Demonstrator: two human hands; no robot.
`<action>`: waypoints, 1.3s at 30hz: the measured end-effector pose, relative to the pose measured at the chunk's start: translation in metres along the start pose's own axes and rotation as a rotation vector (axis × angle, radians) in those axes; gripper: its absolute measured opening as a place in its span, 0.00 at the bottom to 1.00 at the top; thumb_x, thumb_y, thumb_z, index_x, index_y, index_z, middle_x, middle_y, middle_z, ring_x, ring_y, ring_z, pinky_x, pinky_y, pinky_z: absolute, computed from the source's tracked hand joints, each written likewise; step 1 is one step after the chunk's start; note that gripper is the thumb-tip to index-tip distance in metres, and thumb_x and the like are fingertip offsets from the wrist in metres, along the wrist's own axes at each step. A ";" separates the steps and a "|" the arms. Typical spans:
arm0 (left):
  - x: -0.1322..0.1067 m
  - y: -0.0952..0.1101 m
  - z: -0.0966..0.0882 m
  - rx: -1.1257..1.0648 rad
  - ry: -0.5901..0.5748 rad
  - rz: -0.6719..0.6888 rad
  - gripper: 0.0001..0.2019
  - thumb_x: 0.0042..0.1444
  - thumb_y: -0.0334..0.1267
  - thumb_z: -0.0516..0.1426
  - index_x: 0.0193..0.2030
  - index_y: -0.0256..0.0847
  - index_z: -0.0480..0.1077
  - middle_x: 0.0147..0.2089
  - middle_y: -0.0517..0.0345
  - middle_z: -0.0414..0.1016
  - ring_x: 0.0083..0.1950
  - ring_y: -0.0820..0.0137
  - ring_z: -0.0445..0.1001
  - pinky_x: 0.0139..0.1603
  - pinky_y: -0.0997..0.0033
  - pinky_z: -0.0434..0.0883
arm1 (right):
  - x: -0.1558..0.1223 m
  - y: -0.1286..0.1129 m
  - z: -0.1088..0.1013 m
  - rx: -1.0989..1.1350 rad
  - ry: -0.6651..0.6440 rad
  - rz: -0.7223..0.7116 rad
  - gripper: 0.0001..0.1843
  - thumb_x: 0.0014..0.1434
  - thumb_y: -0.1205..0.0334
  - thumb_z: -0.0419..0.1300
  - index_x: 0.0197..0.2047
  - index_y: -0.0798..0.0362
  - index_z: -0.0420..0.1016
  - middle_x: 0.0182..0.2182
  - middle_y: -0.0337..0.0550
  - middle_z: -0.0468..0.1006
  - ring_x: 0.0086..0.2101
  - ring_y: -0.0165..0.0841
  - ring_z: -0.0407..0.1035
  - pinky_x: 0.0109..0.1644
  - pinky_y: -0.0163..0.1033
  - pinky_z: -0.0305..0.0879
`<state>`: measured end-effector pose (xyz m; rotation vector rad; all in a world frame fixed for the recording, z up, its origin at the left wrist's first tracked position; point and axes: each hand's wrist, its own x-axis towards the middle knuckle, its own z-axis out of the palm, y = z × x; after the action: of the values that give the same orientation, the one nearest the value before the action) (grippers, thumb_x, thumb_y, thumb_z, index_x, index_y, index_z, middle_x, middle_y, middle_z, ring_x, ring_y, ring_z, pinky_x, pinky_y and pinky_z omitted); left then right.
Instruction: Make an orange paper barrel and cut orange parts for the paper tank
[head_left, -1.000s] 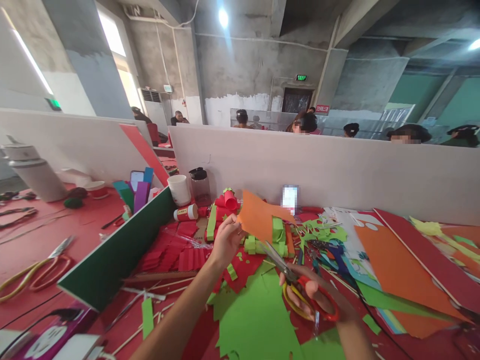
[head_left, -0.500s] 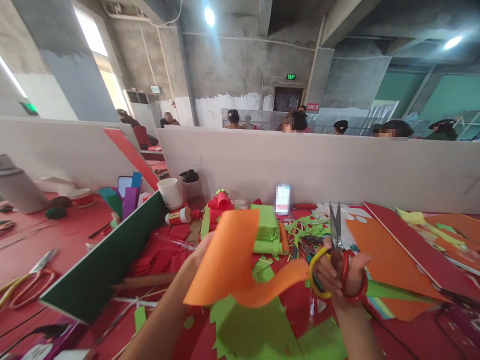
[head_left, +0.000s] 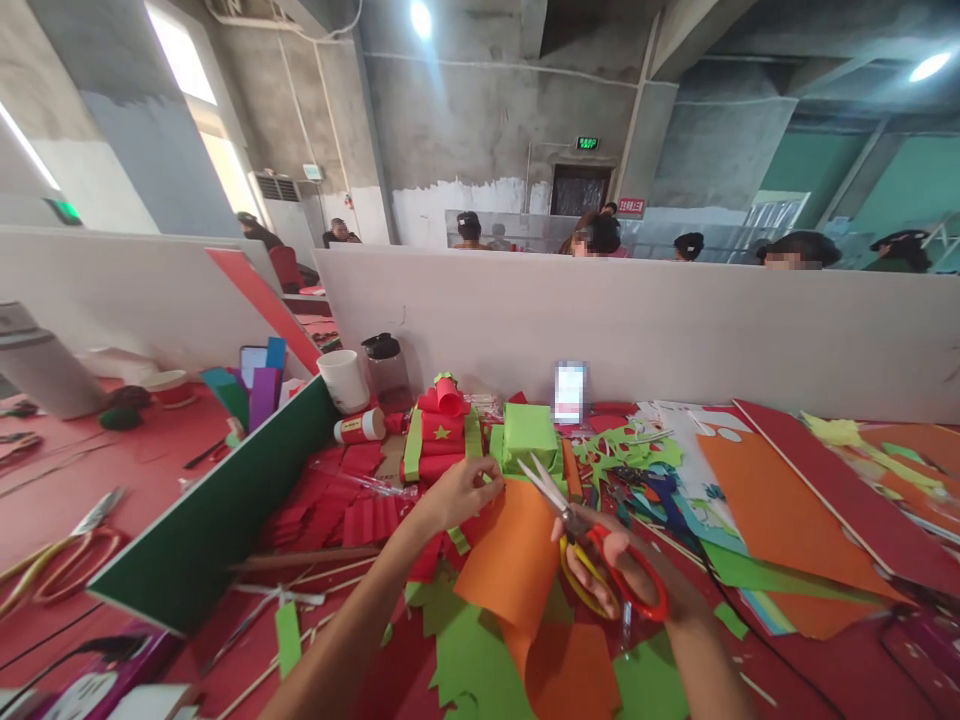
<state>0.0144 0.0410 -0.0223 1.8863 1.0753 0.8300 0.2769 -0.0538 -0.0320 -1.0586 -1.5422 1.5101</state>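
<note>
My left hand (head_left: 459,492) pinches the top edge of an orange paper sheet (head_left: 517,570) that hangs down and curls over the table. My right hand (head_left: 611,575) grips scissors (head_left: 581,530) with red and yellow handles, blades open and pointing up-left, just beside the paper's right edge. Under them lies a jagged green paper cutout (head_left: 469,660). Behind the hands stand a red paper stack with a green star (head_left: 441,432) and a green paper box (head_left: 529,435).
A dark green board (head_left: 210,520) divides the red table (head_left: 112,480). Left of it lie other scissors (head_left: 67,545). A white cup (head_left: 343,381), a dark jar (head_left: 384,370), a glue stick (head_left: 358,428), and large orange and red sheets (head_left: 780,515) lie around. A white partition (head_left: 637,330) closes the back; people sit beyond.
The orange sheet was flipped up and curled in front of me, then brought down. The scissors swung from upright back to pointing up-left, blades open beside the paper.
</note>
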 end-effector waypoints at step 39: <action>-0.006 0.013 0.003 0.691 0.412 0.277 0.08 0.66 0.38 0.47 0.40 0.43 0.66 0.46 0.51 0.70 0.43 0.65 0.72 0.42 0.69 0.67 | 0.029 0.007 0.055 0.319 -0.164 0.191 0.37 0.55 0.24 0.46 0.47 0.48 0.70 0.24 0.39 0.73 0.20 0.34 0.68 0.21 0.39 0.68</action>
<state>0.0190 0.0305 -0.0134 2.5501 1.5112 1.1376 0.2157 -0.0500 -0.0437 -0.9340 -1.2753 1.9413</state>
